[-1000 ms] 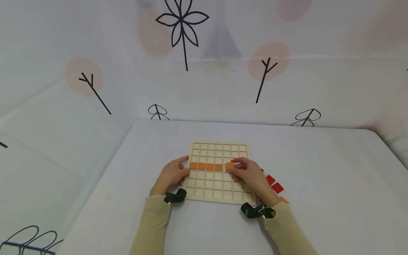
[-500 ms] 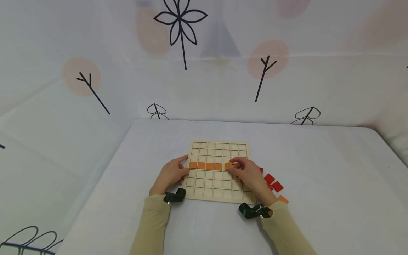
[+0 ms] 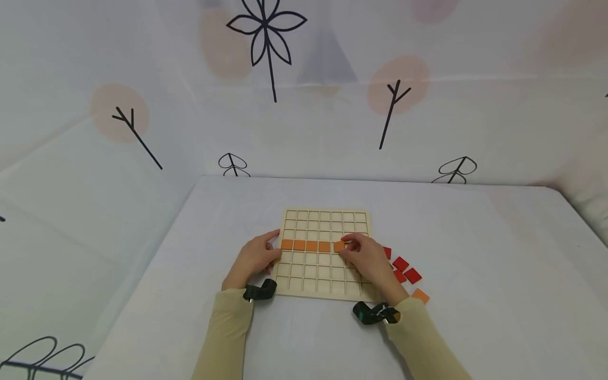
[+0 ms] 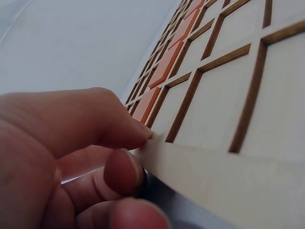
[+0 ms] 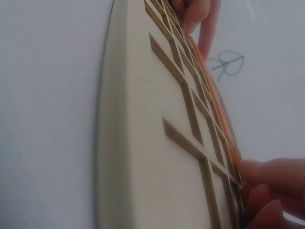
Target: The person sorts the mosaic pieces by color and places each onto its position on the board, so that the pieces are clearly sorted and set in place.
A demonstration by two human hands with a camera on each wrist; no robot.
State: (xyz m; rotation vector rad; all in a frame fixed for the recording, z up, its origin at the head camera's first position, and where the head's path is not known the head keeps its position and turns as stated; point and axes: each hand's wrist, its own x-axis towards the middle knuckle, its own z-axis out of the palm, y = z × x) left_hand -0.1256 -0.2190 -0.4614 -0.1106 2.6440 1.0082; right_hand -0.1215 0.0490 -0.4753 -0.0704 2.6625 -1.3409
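A pale wooden grid board (image 3: 309, 272) lies on the white table, with a row of several orange tiles (image 3: 311, 246) in its cells. My left hand (image 3: 254, 258) holds the board's left edge; in the left wrist view the thumb (image 4: 119, 126) is on the rim and the other fingers curl beside the edge. Between thumb and fingertips, my right hand (image 3: 368, 258) pinches another orange tile (image 3: 339, 246), close over the cell right of the row. That tile's right part is hidden by the fingers. In the right wrist view, the right fingertips (image 5: 248, 169) are at the row's near end.
Several red tiles (image 3: 413, 275) and a loose orange tile (image 3: 420, 296) lie on the table (image 3: 499, 274) right of the board, partly behind the right forearm. A patterned cloth wall (image 3: 332, 132) rises behind the table's far edge.
My right hand has shifted slightly left with the pinched orange tile, closer to the row. More red tiles show beside its wrist. The left hand stays at the board's edge.
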